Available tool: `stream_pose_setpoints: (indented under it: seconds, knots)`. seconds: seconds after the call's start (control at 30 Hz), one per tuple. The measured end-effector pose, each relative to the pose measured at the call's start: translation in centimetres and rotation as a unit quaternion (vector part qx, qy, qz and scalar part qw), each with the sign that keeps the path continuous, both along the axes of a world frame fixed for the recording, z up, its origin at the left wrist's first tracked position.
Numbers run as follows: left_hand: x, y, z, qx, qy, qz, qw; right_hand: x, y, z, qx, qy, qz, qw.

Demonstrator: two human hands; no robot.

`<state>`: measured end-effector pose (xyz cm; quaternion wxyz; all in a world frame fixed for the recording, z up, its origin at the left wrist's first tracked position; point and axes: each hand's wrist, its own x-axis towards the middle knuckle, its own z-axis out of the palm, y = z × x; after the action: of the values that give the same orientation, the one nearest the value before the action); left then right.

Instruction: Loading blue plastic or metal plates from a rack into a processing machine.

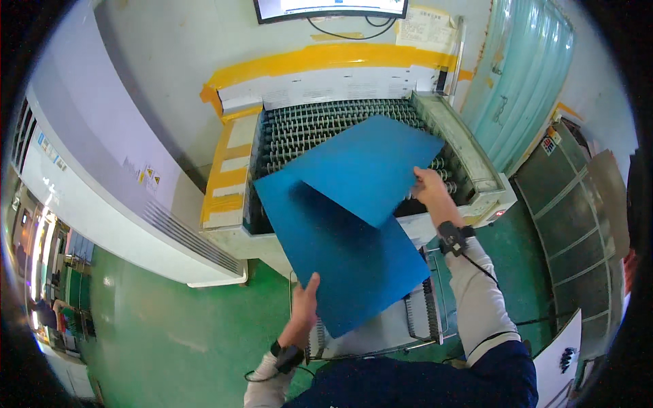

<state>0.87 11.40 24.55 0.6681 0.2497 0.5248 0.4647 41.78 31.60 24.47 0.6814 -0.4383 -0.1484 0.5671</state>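
Two flat blue panels lie over the front of a roller conveyor (320, 121). My right hand (433, 190) pinches the right edge of the upper blue panel (374, 163), which is tilted above the rollers and overlaps the other. Nearer to me, the lower blue panel (354, 272) reaches out past the conveyor's front edge, and my left hand (305, 302) grips its left edge with the thumb on top. Part of the lower panel is hidden under the upper one. Dark bands with cables are strapped round both my wrists.
Below the panels stands a rack (425, 313) with toothed sides. A tall white cabinet (129, 163) rises on the left; a monitor (330, 8) hangs on the far wall. Translucent strip curtains (527, 81) and a grey panelled frame (564, 217) are at the right. The floor (156, 333) is green.
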Motion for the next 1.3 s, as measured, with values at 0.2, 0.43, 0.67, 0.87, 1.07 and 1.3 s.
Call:
stream_pose_setpoints:
  seconds: [0.2, 0.43, 0.67, 0.87, 1.07, 1.3]
  knots:
    - [1.3, -3.1, -5.1, -0.109, -0.083, -0.046, 0.989, -7.9, 6.1, -2.3, 0.079, 0.034, 0.065, 0.994]
    - [1.0, -3.1, -4.0, -0.108, -0.190, -0.202, 0.955, -10.9, 10.9, 0.0, -0.013, -0.106, 0.170, 0.980]
    - [2.3, -1.7, -8.1, -0.144, -0.180, -0.228, 0.946, -14.3, 12.2, 1.6, -0.015, -0.768, 0.081, 0.635]
    - [5.6, 0.0, -4.6, -0.165, -0.125, -0.243, 0.948, -13.4, 13.6, 1.2, -0.053, -0.841, 0.144, 0.518]
    - [8.8, 1.8, -5.1, -0.147, -0.335, -0.149, 0.919, -11.6, 15.9, 2.5, -0.048, -0.833, 0.165, 0.525]
    - [12.9, 6.0, -3.8, -0.120, -0.327, -0.148, 0.926, -9.2, 10.2, 3.6, 0.036, -0.805, 0.144, 0.575]
